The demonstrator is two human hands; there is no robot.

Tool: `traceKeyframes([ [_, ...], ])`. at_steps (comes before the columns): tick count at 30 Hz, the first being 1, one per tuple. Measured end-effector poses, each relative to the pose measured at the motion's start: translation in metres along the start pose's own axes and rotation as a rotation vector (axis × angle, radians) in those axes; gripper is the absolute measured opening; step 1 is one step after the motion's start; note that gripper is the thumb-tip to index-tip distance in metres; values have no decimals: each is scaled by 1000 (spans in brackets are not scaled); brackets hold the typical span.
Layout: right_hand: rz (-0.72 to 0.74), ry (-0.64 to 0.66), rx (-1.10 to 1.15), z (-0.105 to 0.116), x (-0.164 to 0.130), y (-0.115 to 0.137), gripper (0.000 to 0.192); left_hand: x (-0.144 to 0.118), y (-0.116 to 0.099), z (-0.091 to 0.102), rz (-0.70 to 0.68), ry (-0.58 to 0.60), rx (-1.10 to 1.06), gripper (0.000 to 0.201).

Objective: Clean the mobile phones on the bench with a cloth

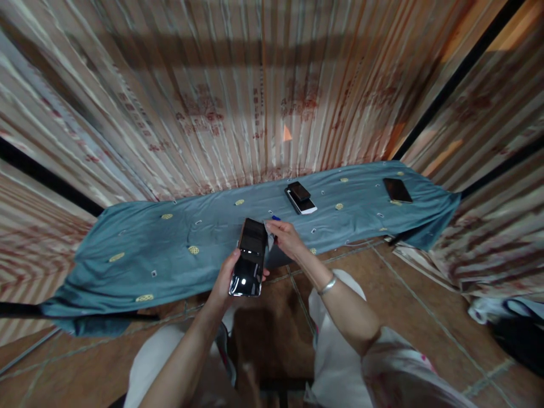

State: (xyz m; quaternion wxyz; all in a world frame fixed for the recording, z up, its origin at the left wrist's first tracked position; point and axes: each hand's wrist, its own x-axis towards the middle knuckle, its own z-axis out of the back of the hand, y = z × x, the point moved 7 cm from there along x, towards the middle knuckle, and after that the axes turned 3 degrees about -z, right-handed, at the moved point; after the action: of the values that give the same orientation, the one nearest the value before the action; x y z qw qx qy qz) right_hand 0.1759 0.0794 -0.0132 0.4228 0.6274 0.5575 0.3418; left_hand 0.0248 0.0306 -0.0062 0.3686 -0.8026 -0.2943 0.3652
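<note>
Nearest the camera, the person is sitting with knees apart over a brown tiled floor (pixel 425 294). The left hand (pixel 225 277) is gripping the lower edge of a black phone (pixel 250 258), fingers wrapped around its side, holding it screen-up just in front of the tabletop edge. The right hand (pixel 287 238), a bracelet (pixel 328 285) on its wrist, is pinching a small pale cloth (pixel 269 233) against the phone's upper right corner; something small and blue is showing just beyond the fingers, too small to identify.

Judgement: the step in hand appears to be wiping the phone's screen, with the cloth placed at the top corner. The next move is calling for a firm hold by the left hand while the right draws the cloth down the glass, which is reflecting light and looks glossy.

Farther off, a blue cloth-covered tabletop (pixel 170 243) is carrying two stacked phones (pixel 301 197) near the middle and a single dark phone (pixel 397 190) toward the right end, well apart. A striped curtain (pixel 255 85) is hanging behind.
</note>
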Motion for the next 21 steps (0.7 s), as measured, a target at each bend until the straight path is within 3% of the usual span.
traceKeyframes([
  [6, -34, -19, 155, -11, 0, -7, 34, 5, -1, 0, -68, -30, -16, 51],
  [13, -120, 50, 171, -31, -10, -22, 36, 13, -8, 5, -130, -27, -107, 54],
  [17, -168, 121, 162, -47, -20, -30, 37, 17, -18, 12, -167, -85, -164, 55],
  [21, -151, 103, 151, -50, -23, -30, 38, 18, -21, 16, -142, -143, -188, 54],
])
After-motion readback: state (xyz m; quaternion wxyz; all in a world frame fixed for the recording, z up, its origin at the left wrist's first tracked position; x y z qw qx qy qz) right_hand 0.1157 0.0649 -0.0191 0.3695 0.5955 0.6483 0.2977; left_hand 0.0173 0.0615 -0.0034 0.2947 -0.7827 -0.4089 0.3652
